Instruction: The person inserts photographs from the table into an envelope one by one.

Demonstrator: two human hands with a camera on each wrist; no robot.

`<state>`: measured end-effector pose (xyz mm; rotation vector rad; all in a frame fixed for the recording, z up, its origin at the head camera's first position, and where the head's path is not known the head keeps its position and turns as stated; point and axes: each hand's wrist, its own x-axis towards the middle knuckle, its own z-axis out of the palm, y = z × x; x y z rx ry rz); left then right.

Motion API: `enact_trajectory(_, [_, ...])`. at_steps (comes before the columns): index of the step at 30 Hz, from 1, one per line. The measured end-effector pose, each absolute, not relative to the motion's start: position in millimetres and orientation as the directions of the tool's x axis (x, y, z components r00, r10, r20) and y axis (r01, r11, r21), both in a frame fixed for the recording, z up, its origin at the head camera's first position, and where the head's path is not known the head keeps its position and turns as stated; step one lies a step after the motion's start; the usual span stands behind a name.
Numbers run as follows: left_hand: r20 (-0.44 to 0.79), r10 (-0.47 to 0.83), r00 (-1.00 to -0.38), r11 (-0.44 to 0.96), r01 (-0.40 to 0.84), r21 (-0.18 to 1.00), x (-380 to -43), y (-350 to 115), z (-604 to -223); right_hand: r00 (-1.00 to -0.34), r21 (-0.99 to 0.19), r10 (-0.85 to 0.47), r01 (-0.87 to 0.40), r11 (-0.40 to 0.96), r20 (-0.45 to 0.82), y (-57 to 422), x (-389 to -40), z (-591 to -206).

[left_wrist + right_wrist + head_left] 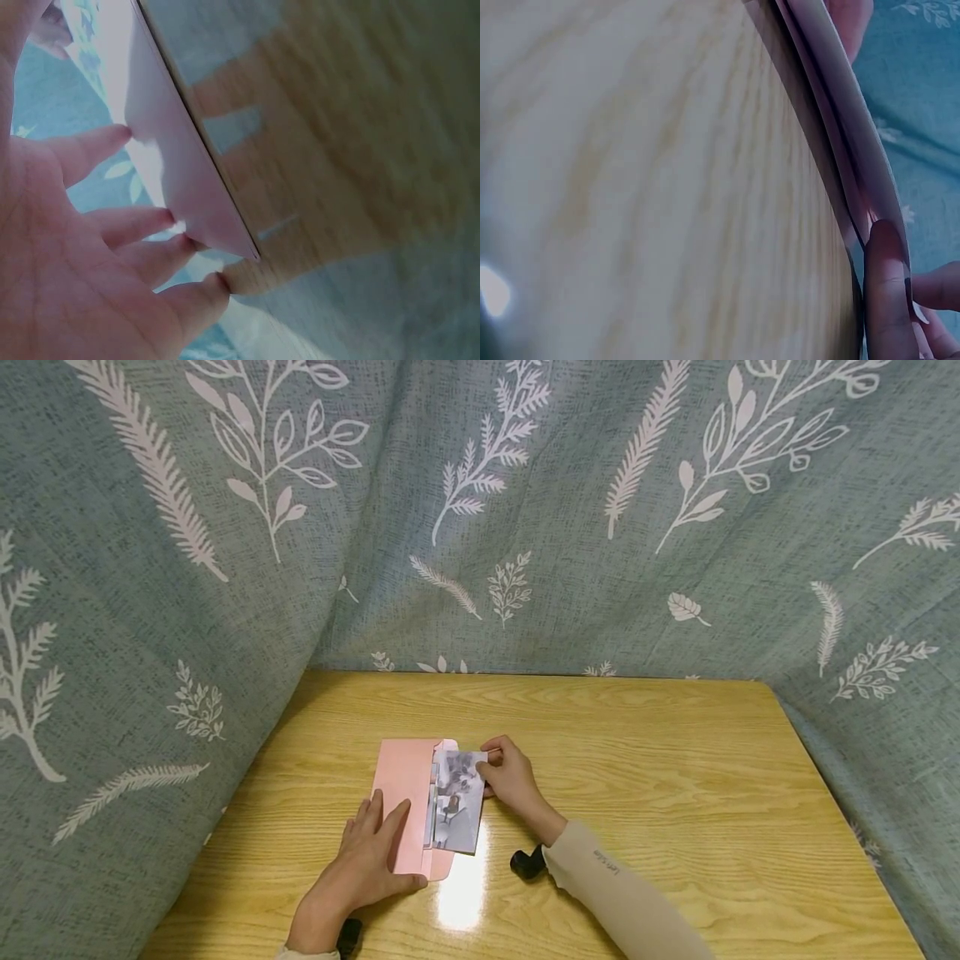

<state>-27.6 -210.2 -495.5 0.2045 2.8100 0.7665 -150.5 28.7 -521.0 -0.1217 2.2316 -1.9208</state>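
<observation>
A pink envelope (397,764) lies on the table with its flap side facing right. Several printed cards stick out of that side, the top one a grey picture card (461,802). My left hand (362,860) rests on the envelope's lower left part, fingers spread; in the left wrist view the fingertips touch the pink paper (180,157). With thumb and fingers, my right hand (517,781) pinches the picture card at its upper right edge. In the right wrist view, a finger (889,300) lies under the edge of the card stack.
Wood-grain table (675,760) spreads around the hands, with a bright glare patch below the card. A black wrist device (528,863) sits at the right cuff. Patterned blue-green cloth (570,527) hangs along the back and both sides.
</observation>
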Motion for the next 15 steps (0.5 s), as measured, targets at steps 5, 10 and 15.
enact_trajectory(5, [-0.185, 0.188, -0.965, 0.853, 0.067, 0.518, -27, -210, -496, -0.977, -0.986, -0.189, 0.074, 0.147, -0.101, 21, -150, -521])
enact_trajectory(10, [-0.197, 0.181, -0.964, 0.855, 0.056, 0.515, -28, -211, -497, -0.977, -0.985, -0.195, 0.050, 0.167, -0.082, 15, -148, -519])
enact_trajectory(15, [-0.195, 0.180, -0.964, 0.859, 0.057, 0.509, -29, -210, -496, -0.976, -0.983, -0.209, 0.023, 0.181, -0.062, 10, -149, -519])
